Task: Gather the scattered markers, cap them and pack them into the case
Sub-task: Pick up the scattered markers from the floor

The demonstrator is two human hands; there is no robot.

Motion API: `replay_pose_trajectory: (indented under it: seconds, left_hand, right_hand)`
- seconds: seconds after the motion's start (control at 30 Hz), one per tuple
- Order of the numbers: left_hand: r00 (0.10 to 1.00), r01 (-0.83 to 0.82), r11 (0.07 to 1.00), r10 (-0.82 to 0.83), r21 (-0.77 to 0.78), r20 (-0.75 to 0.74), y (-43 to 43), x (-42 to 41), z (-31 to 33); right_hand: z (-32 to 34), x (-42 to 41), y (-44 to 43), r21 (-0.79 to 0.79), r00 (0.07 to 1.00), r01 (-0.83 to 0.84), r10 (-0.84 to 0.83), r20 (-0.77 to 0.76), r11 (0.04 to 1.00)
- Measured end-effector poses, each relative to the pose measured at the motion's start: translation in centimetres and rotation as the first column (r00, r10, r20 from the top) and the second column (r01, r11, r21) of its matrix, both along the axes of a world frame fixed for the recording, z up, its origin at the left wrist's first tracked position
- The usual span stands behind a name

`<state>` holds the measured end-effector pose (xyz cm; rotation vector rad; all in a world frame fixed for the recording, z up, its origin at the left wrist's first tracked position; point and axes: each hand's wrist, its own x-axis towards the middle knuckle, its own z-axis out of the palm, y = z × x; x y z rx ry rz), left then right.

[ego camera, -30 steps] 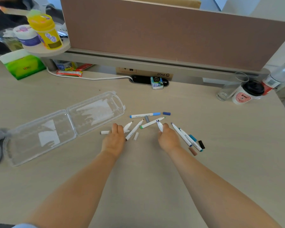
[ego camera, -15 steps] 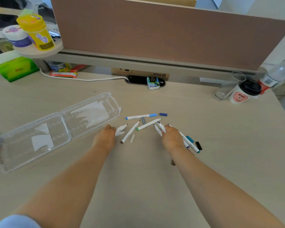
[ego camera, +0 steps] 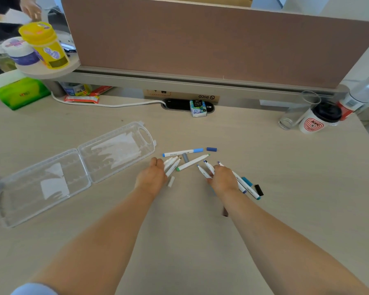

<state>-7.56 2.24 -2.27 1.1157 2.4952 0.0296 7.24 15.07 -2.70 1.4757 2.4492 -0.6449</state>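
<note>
A clear plastic case (ego camera: pixel 26 188) lies open on the desk at the left. Several white markers are scattered at the centre, among them a blue-ended marker (ego camera: pixel 182 152) and a green-tipped marker (ego camera: pixel 192 162). My left hand (ego camera: pixel 151 177) curls over a few white markers (ego camera: pixel 172 165), whose tips stick out to its right. My right hand (ego camera: pixel 223 178) curls over uncapped markers (ego camera: pixel 207 168), and longer ones (ego camera: pixel 248 189) run out from under it. Loose caps lie around: blue (ego camera: pixel 211 149), grey (ego camera: pixel 185 157), white (ego camera: pixel 170 181), teal (ego camera: pixel 246 181), black (ego camera: pixel 258 190) and brown (ego camera: pixel 225 211).
A brown partition (ego camera: pixel 200 39) closes off the back of the desk. A paper cup (ego camera: pixel 320 120), a glass (ego camera: pixel 296 111) and a bottle (ego camera: pixel 358 96) stand at back right. A green tissue pack (ego camera: pixel 19 92), tubs on a small shelf (ego camera: pixel 45 45) and a white cable (ego camera: pixel 107 105) are at back left.
Both hands have curled onto markers. The white markers by my left hand are drawn together, and my right hand now has marker tips poking out ahead of it.
</note>
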Motion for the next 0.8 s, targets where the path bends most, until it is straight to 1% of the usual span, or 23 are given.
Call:
replay_pose_trajectory:
  seconds: [0.1,0.23,0.4,0.63,0.73,0.8]
  left_hand:
    - [1.000,-0.016,0.999,0.015,0.038,0.024,0.4,0.2,0.0]
    - [0.995,-0.074,0.994,0.068,0.077,0.069,1.1,0.1,-0.2]
    - [0.996,-0.070,0.997,0.069,0.026,0.050,1.9,0.1,-0.7]
    - [1.000,-0.005,0.999,0.005,-0.038,-0.011,2.3,0.9,-0.8]
    - [0.998,-0.014,0.999,0.012,0.044,0.054,2.4,1.4,-0.7]
    - [0.999,0.006,0.995,-0.011,0.100,0.047,2.8,1.6,-0.2]
  right_hand:
    - [0.1,0.1,0.0,-0.001,1.000,-0.001,0.001,-0.003,1.000]
    - [0.5,0.5,0.4,-0.017,0.996,0.025,-0.026,-0.088,1.000]
    - [0.3,1.5,0.5,-0.030,0.993,0.035,-0.038,-0.115,0.999]
    - [0.1,1.9,0.5,-0.011,0.994,0.011,-0.012,-0.108,1.000]
    - [0.1,2.2,0.6,0.005,0.990,0.022,-0.021,-0.142,1.000]
    - [0.1,2.7,1.3,0.041,0.983,0.052,-0.043,-0.181,0.998]
